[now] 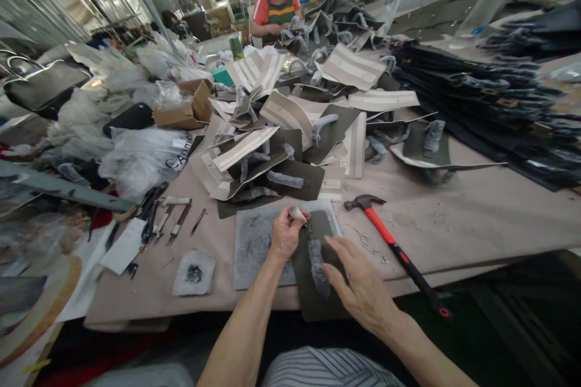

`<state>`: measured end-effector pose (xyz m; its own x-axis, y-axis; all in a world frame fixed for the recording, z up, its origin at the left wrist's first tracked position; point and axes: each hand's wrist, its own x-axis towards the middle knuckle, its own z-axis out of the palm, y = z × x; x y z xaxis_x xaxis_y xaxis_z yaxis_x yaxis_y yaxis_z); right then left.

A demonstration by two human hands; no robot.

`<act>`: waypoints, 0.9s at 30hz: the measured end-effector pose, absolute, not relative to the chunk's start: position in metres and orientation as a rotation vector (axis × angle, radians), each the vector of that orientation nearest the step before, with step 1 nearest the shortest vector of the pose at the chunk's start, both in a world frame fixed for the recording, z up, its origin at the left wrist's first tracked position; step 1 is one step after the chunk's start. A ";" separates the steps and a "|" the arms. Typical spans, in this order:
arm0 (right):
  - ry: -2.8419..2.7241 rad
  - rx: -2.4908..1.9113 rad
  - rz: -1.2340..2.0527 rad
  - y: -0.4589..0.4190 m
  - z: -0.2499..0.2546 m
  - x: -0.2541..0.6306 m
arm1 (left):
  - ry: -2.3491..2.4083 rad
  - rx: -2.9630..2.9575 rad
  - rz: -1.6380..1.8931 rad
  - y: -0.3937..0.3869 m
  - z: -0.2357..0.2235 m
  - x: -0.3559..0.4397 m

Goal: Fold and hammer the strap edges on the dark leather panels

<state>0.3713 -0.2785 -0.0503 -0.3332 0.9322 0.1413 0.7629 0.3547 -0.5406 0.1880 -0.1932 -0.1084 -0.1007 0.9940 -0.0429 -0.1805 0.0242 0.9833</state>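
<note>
A dark olive panel (313, 308) lies partly on a grey board (254, 254) and hangs over the table's front edge. Along it runs a handle strap wrapped in clear plastic (320, 272). At the strap's far end is my left hand (285, 233), its fingers closed; a whitish, rounded piece shows at the fingertips, and I cannot tell whether it is a held object or a finger wrapping. My right hand (358, 284) rests open over the panel's right side, thumb and fingers apart beside the wrapped strap. A claw hammer (385, 233) with a red and black handle lies to the right.
Panels with wrapped straps (290, 145) are heaped beyond the board. Hand tools (179, 224) and a small pad with dark bits (194, 273) lie left. Tiny metal pieces (370, 245) are scattered by the hammer. Black goods (490, 97) are stacked right; another person (276, 12) works across the table.
</note>
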 end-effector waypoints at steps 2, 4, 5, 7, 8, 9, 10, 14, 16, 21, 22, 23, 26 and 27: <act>-2.274 -1.312 0.616 -0.279 -0.058 0.366 | 1.199 1.033 1.318 -0.193 -0.107 0.189; -2.321 -1.284 0.637 -0.281 -0.065 0.362 | 1.224 1.046 1.306 -0.192 -0.105 0.190; -2.321 -1.291 0.632 -0.283 -0.069 0.361 | 1.229 1.047 1.303 -0.192 -0.105 0.190; -2.308 -1.302 0.630 -0.284 -0.073 0.360 | 1.234 1.051 1.297 -0.191 -0.105 0.191; -2.304 -1.302 0.635 -0.284 -0.074 0.360 | 1.236 1.053 1.294 -0.191 -0.105 0.192; -2.303 -1.302 0.642 -0.284 -0.075 0.360 | 1.238 1.056 1.289 -0.190 -0.106 0.192; -2.301 -1.303 0.652 -0.283 -0.075 0.361 | 1.241 1.058 1.285 -0.190 -0.106 0.192; -2.286 -1.306 0.692 -0.283 -0.075 0.362 | 1.248 1.083 1.273 -0.190 -0.106 0.192; -2.272 -1.312 0.708 -0.284 -0.075 0.362 | 1.258 1.105 1.265 -0.191 -0.105 0.193; -2.231 -1.274 0.789 -0.281 -0.072 0.373 | 1.295 1.206 1.226 -0.189 -0.099 0.193; -2.184 -1.292 0.788 -0.278 -0.072 0.379 | 1.305 1.242 1.198 -0.188 -0.098 0.193; -2.120 -1.335 0.759 -0.274 -0.073 0.387 | 1.310 1.279 1.163 -0.186 -0.096 0.192; -1.920 -1.578 0.495 -0.263 -0.080 0.420 | 1.280 1.408 1.050 -0.181 -0.089 0.187; -1.904 -1.673 0.392 -0.260 -0.083 0.432 | 1.265 1.463 1.015 -0.179 -0.086 0.185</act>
<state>0.4325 -0.2598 -0.0834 -0.0561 0.9735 0.2218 0.8066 0.1751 -0.5646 0.1855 -0.1789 -0.0864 0.1316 0.9912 0.0167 0.2314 -0.0471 0.9717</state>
